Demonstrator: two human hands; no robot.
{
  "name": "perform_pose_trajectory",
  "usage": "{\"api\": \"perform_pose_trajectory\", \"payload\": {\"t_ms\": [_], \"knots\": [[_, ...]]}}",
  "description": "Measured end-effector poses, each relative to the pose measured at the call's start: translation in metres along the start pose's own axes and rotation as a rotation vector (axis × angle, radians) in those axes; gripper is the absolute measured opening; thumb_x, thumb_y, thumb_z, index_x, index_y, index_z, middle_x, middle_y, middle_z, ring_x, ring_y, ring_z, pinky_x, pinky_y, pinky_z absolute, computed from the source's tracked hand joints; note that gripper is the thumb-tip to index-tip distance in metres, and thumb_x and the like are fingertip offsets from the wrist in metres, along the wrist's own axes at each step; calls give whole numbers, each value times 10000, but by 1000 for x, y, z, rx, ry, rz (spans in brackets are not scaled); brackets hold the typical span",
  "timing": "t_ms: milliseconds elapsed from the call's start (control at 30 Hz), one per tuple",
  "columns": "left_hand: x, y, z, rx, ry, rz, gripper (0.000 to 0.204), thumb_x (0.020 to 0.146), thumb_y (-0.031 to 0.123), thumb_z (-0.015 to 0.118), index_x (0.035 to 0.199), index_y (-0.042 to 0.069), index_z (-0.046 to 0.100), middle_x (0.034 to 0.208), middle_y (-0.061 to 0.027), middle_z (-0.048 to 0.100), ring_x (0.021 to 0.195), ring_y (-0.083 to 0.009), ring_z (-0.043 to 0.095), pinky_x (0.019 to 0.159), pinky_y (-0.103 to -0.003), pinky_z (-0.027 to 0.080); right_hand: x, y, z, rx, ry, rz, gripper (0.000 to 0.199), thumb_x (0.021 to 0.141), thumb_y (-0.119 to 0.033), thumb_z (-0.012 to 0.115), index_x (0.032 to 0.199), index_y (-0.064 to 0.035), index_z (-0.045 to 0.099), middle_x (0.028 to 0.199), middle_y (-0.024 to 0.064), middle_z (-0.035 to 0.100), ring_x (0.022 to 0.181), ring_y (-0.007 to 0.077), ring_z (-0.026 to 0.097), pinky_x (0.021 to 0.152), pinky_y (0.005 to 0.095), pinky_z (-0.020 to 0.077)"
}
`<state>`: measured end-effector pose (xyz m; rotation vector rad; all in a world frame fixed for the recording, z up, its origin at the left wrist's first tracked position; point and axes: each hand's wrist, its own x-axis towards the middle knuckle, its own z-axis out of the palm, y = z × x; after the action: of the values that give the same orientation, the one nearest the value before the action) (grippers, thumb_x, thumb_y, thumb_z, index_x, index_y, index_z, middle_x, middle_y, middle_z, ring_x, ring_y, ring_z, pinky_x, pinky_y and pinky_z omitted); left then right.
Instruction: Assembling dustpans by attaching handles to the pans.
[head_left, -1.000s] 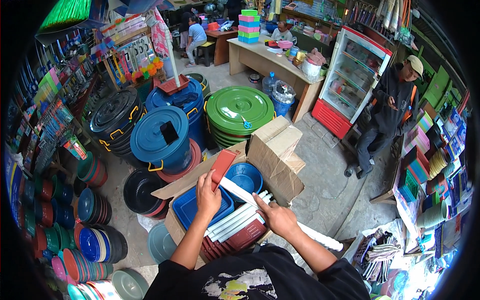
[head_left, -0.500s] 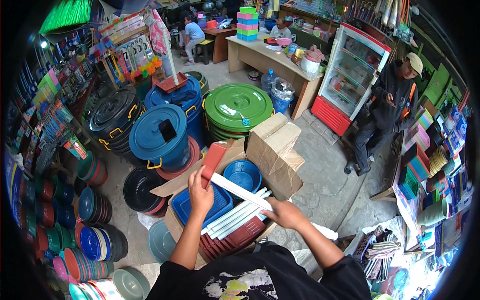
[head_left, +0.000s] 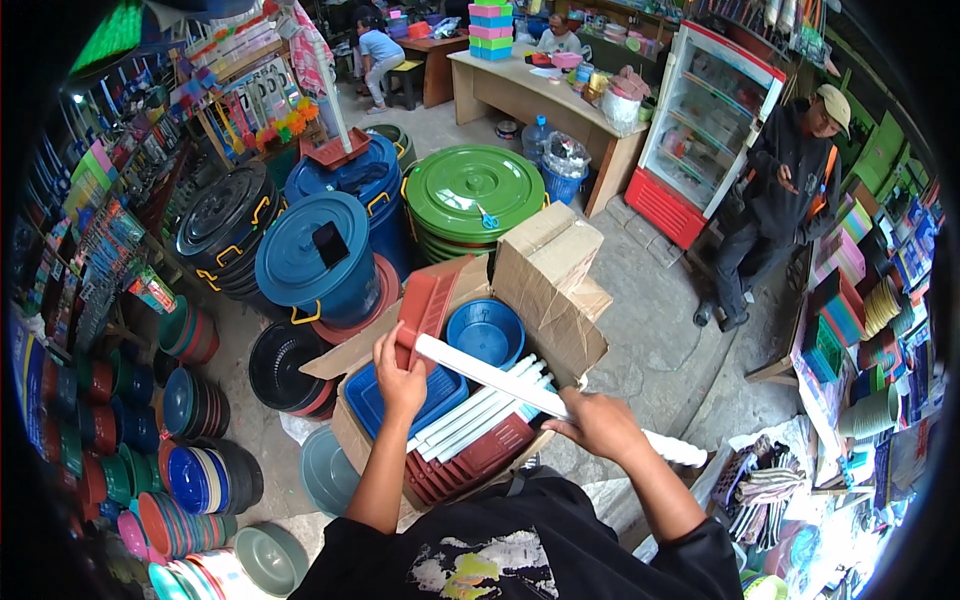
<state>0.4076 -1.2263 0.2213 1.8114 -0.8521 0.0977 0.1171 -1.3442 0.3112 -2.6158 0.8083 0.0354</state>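
The dustpan is held aslant above the box, its red head gripped by the left hand and its white handle grasped by the right hand; its length is presumably steadied by this two-point hold. White tubes are laid side by side in the box, probably to save space. Large characters are printed on a sign; none can be read on the dustpan.

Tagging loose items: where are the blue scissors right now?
Head view, above centre: the scissors lie on the green lid, toward its near right edge, just left of the upright brown cardboard.
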Motion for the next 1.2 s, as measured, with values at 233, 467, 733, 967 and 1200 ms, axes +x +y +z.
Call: {"api": "perform_pose_trajectory", "payload": {"t_ms": [233, 467, 733, 967, 1200], "knots": [[3, -28, 2, -472, 179, -251, 622, 748, -178, 555, 1332, -4, 434, 1252, -93, 500, 1221, -218, 487, 1058, -333, 379, -85, -1, -109, -338, 505, 171, 462, 624, -445, 776, 864, -79, 630, 775, 73, 597, 751, 290, 591, 724, 401, 434], [-22, -35, 13, -581, 179, -361, 630, 761, -181, 528, 1352, -7, 399, 1340, -143, 476, 1238, -232, 488, 1061, -336, 367, -114, 48, -103, 375, 767, 167, 443, 829, -350, 704, 1059, -8, 540, 758, 53, 542, 665, 178, 502, 619, 309, 417], [-41, -59, 31, -319, 365, -217, 546, 866, 23, 651, 1332, -35, 371, 1271, -168, 472, 1189, -254, 478, 1032, -366, 368, -110, 31, -69, 787, 872, 131, 334, 1011, -361, 434, 1057, -35, 487, 812, 26, 483, 618, 71, 472, 527, 221, 403], [-56, -60, 40, -718, 253, -305, 591, 887, 42, 596, 1400, 34, 304, 1361, -177, 430, 1248, -254, 465, 1059, -388, 367, -124, 26, -59, 565, 751, -305, 180, 936, -227, 582, 1017, -69, 548, 874, 132, 553, 730, 212, 531, 655, 317, 424], [-38, -68, 33, -1247, 253, -765, 512, 934, 278, 617, 1333, 33, 410, 1268, -124, 509, 1168, -269, 534, 996, -397, 472, -135, 22, -61, 547, 545, -136, 162, 842, -31, 644, 991, -54, 585, 927, 155, 577, 784, 251, 556, 698, 334, 448]]}}
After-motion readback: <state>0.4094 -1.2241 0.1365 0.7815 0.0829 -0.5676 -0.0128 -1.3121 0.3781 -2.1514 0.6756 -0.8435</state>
